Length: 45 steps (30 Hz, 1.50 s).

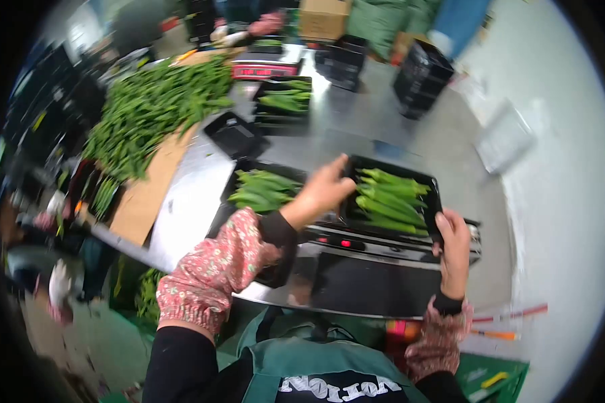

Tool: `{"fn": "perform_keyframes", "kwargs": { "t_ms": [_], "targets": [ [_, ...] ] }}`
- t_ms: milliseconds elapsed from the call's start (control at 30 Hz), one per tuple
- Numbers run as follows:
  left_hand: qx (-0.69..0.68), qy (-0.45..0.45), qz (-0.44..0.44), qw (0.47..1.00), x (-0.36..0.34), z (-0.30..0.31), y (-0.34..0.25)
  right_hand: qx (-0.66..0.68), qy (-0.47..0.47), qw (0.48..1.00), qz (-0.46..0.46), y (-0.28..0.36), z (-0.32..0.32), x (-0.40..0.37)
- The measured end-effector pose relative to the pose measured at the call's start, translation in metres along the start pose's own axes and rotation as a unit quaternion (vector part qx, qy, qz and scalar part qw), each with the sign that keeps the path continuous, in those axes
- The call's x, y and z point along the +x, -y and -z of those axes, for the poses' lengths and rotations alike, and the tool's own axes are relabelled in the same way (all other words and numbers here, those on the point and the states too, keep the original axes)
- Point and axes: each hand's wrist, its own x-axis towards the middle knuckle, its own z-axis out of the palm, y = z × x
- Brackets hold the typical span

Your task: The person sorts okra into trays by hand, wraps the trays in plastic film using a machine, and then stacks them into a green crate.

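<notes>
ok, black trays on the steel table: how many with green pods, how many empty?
Trays with green pods: 3 (held tray, left tray, far tray)
Empty tray: 1
Total: 4
Anything farther back is too blurred to count.

bare steel table (363, 127) lies open beyond the held tray (391, 164); another filled tray (269, 166) crowds its left.

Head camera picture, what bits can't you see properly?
- Head view: silver machine: the black plastic tray of green pods covers its top.
- Left hand fingers: motion blur hides whether they clasp the tray.
- White lettering on the green apron: upside down and blurred.
- Red lights: too small to read.
</notes>
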Motion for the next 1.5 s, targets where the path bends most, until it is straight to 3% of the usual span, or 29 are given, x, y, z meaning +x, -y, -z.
{"fn": "perform_keyframes", "kwargs": {
  "t_ms": [33,67,133,233,300,367,467,533,667,700,800,900,933,1067,1133,1233,1333,1467,1500],
  "targets": [
    [-0.019,0.013,-0.015,1.0,0.023,-0.005,0.006,0.019,-0.031,0.999,-0.008,0.003,0.005,0.011],
    [-0.037,0.022,0.024,0.999,0.041,-0.013,-0.003,0.036,-0.058,0.998,-0.013,0.006,0.008,0.025],
    [-0.012,0.059,-0.009,0.998,0.086,-0.018,0.005,0.029,-0.06,0.998,-0.009,0.009,0.018,0.054],
    [-0.024,0.076,-0.011,0.997,0.142,-0.033,0.033,-0.051,-0.085,0.995,-0.026,-0.003,0.032,0.099],
    [0.056,0.046,-0.068,0.995,0.164,-0.043,0.058,-0.118,-0.071,0.99,-0.033,-0.028,0.039,0.118],
    [0.097,0.034,-0.073,0.992,0.163,-0.046,0.062,-0.18,-0.039,0.982,-0.042,-0.044,0.042,0.121],
    [0.08,0.046,-0.003,0.996,0.127,-0.042,0.037,-0.259,-0.018,0.964,0.063,-0.067,0.058,0.124],
    [0.037,0.051,0.057,0.996,0.106,-0.04,0.027,-0.265,0.0,0.962,0.06,-0.056,0.056,0.12],
    [0.016,0.089,0.066,0.994,0.108,-0.042,0.027,-0.24,0.078,0.966,0.051,-0.049,0.065,0.131],
    [0.015,0.081,0.059,0.995,0.106,-0.044,0.026,-0.235,0.096,0.966,0.047,-0.043,0.068,0.129],
    [0.027,0.042,0.146,0.988,0.089,-0.046,0.012,-0.144,0.142,0.979,-0.026,-0.034,0.076,0.119],
    [0.119,-0.087,0.054,0.988,0.06,-0.045,0.015,-0.196,0.225,0.954,0.015,-0.035,0.098,0.118],
    [0.185,-0.129,0.018,0.974,0.05,-0.039,0.015,-0.217,0.253,0.942,0.042,-0.035,0.105,0.117],
    [0.43,-0.094,-0.174,0.881,0.002,-0.023,0.003,-0.336,0.238,0.859,0.303,-0.035,0.14,0.104],
    [0.54,-0.007,-0.211,0.815,-0.022,-0.01,0.004,-0.411,0.236,0.81,0.345,-0.04,0.158,0.098],
    [0.696,0.077,-0.187,0.689,-0.044,0.009,-0.001,-0.511,0.264,0.715,0.398,-0.035,0.173,0.09],
    [0.716,0.137,-0.226,0.646,-0.043,0.017,-0.01,-0.572,0.276,0.638,0.436,-0.029,0.174,0.087],
    [0.714,0.241,-0.293,0.589,-0.013,0.026,-0.013,-0.597,0.247,0.621,0.444,-0.025,0.155,0.077],
    [0.682,0.234,-0.338,0.605,-0.008,0.027,-0.007,-0.602,0.237,0.621,0.442,-0.029,0.149,0.076]
  ]
}}
